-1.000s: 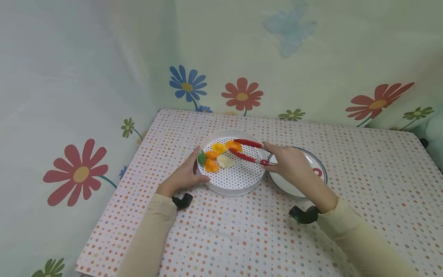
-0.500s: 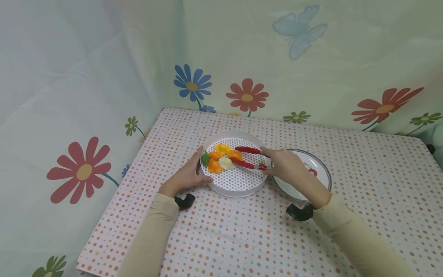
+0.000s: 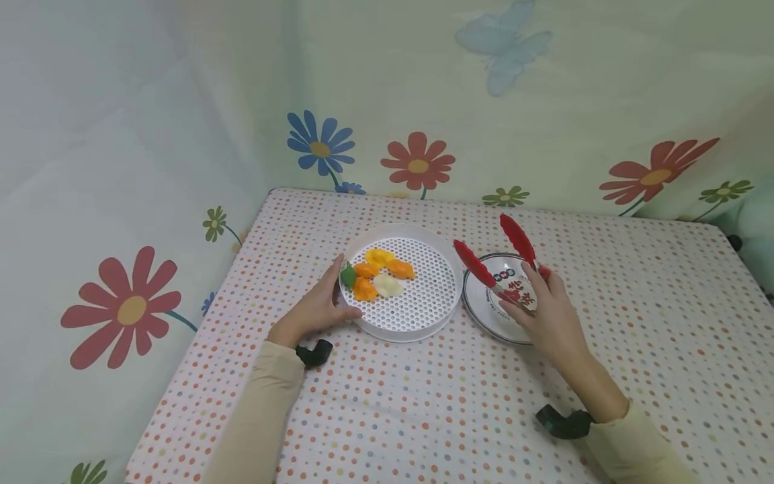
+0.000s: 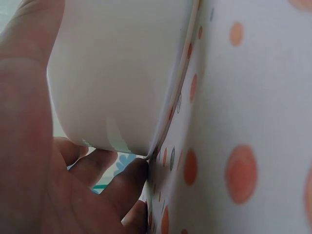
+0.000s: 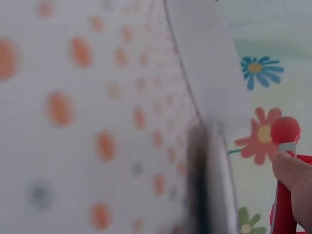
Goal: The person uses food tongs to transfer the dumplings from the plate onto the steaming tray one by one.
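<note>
A round white tray point(image 3: 423, 321) with a perforated floor and raised wall stands on the table. On its left side lie several small soft-looking pieces: a yellow piece point(image 3: 379, 257), an orange piece point(image 3: 400, 269), a cream piece point(image 3: 388, 286) and a green piece point(image 3: 347, 275), with further orange ones. My left hand point(image 3: 317, 306) grips the tray's left wall; in the left wrist view the thumb and fingers point(image 4: 129, 183) curve against it. Above the plate, my right hand point(image 3: 553, 316) holds red-tipped tongs point(image 3: 476, 264), their arms spread with nothing between the tips.
A white plate point(image 3: 484, 316) with a dark rim and red print sits right beside the tray, partly under the tongs and right hand. A dotted cloth point(image 3: 387, 417) covers the table. A flowered backdrop point(image 3: 375, 81) rises behind and at left.
The tongs have let go of the orange piece in the tray, and my right hand has carried them rightward over the plate, their arms spread wider. My left hand stays at the tray.
</note>
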A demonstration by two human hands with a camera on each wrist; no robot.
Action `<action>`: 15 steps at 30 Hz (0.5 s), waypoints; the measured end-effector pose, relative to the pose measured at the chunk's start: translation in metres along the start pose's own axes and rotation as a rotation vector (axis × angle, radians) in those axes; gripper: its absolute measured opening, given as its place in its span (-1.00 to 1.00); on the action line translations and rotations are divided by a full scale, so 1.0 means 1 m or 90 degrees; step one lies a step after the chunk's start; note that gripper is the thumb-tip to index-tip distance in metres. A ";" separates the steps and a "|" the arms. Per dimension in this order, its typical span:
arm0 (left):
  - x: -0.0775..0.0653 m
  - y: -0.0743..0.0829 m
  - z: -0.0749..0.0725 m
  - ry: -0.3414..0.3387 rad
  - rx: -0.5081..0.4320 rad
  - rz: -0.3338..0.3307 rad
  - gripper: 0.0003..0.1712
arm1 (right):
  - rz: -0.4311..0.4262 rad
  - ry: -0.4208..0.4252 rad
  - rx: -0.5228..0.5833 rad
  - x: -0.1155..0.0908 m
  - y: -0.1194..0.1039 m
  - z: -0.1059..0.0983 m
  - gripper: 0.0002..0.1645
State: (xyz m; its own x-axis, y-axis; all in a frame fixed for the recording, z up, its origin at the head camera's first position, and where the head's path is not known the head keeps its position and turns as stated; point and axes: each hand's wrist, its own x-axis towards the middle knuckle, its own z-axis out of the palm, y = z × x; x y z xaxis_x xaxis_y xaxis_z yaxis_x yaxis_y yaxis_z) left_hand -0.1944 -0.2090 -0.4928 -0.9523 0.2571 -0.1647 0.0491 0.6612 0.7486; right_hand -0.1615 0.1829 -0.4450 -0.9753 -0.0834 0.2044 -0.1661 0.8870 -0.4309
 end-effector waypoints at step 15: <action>-0.008 -0.018 -0.001 0.019 -0.017 0.003 0.43 | 0.013 -0.040 -0.044 -0.001 0.018 0.023 -0.07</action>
State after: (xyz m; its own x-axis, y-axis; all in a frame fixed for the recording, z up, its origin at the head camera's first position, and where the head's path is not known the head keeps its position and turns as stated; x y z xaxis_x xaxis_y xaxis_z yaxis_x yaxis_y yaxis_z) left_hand -0.1879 -0.2237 -0.5042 -0.9607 0.2385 -0.1417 0.0463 0.6414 0.7658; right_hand -0.1670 0.1881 -0.4732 -0.9861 -0.0907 0.1395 -0.1371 0.9177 -0.3729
